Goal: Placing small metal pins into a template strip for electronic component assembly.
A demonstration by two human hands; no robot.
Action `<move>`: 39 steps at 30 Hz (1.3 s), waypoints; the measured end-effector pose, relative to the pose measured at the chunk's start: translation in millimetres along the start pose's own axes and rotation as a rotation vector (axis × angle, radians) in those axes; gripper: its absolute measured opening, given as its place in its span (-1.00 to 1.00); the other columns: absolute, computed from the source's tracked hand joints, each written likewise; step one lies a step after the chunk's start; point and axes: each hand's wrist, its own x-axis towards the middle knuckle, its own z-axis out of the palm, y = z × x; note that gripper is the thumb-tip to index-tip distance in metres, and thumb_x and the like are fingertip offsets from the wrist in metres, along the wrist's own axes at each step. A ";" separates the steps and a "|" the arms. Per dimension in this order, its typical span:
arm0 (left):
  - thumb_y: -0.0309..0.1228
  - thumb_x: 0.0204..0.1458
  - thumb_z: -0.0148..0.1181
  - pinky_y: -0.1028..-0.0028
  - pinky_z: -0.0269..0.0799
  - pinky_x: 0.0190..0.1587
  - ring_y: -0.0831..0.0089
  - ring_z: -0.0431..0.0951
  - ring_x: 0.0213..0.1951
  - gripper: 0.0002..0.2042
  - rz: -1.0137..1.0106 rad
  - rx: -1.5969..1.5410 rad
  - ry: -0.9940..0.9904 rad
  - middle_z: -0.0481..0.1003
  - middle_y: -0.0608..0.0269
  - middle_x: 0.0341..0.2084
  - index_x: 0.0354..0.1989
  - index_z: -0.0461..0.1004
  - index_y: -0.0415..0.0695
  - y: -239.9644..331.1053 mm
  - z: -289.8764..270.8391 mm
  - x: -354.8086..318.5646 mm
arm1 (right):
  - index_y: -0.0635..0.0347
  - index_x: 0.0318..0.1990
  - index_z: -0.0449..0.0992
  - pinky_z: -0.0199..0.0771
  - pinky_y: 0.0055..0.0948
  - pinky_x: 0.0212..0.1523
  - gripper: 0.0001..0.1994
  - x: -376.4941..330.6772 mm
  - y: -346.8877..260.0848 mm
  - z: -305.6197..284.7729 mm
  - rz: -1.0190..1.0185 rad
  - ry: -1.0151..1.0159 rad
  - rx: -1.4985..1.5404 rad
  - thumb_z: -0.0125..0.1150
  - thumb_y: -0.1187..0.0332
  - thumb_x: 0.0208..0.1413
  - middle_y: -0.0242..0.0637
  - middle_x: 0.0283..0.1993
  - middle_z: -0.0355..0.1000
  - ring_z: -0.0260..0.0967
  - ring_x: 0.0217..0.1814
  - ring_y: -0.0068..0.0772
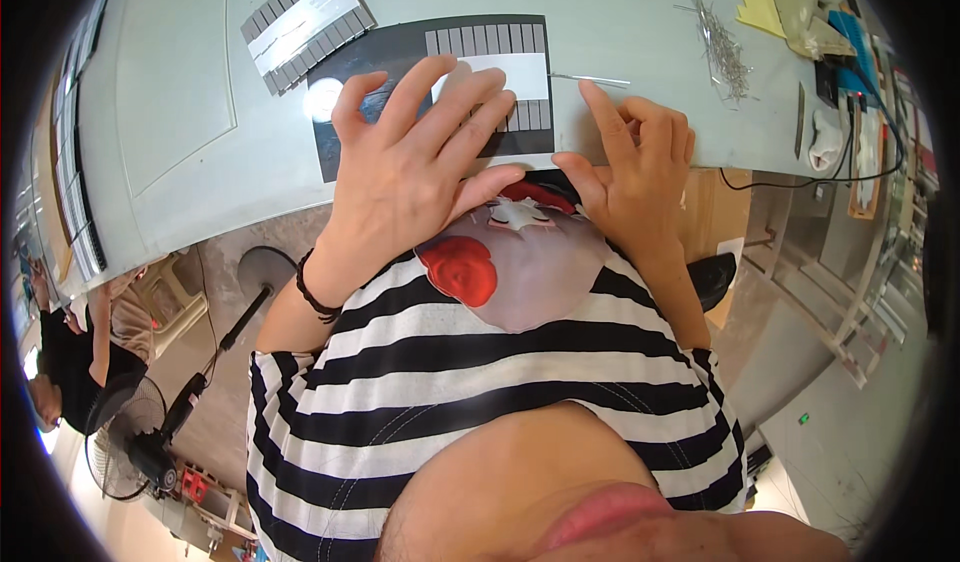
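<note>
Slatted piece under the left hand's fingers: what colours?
Slatted piece: grey slats with a white band across the middle; best seen in the head view.

No readable text or signs; picture rim perhaps too blurred.

The person wore a shirt [520, 362] with wide black and white stripes and short sleeves [273, 382], in the lower middle of the frame. A big pale picture [560, 272] with a round red flower [462, 270] was on its front. A thin, dark bracelet [316, 292] went around the left wrist [345, 247], left of the middle.
</note>
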 end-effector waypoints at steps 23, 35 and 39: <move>0.09 0.08 0.26 0.08 0.04 0.27 0.34 0.48 0.13 -0.45 0.015 -0.145 0.012 0.51 0.41 0.16 0.13 0.56 -0.02 -5.6 6.9 1.1 | -0.08 0.29 0.52 0.02 -0.14 0.09 -0.32 10.5 -14.8 5.3 -0.073 -0.074 -0.153 0.13 -0.30 0.18 -0.43 -0.09 0.34 0.25 0.01 -0.32; 0.08 0.07 0.27 0.09 0.04 0.25 0.40 0.49 0.11 -0.46 0.016 -0.146 0.024 0.51 0.45 0.11 0.09 0.58 -0.03 -5.9 5.8 1.9 | 0.05 0.16 0.53 0.05 -0.15 0.04 -0.36 21.3 -10.2 2.3 -0.206 -0.035 -0.226 -0.05 -0.29 0.29 -0.38 -0.04 0.42 0.31 0.01 -0.35; 0.06 0.08 0.27 0.09 0.03 0.25 0.41 0.49 0.11 -0.47 0.010 -0.152 0.026 0.51 0.46 0.10 0.10 0.57 -0.04 -6.4 6.0 0.9 | 0.05 0.14 0.54 0.06 -0.15 0.04 -0.38 24.0 -15.0 2.9 -0.222 -0.014 -0.149 -0.04 -0.28 0.29 -0.38 -0.03 0.42 0.32 0.02 -0.33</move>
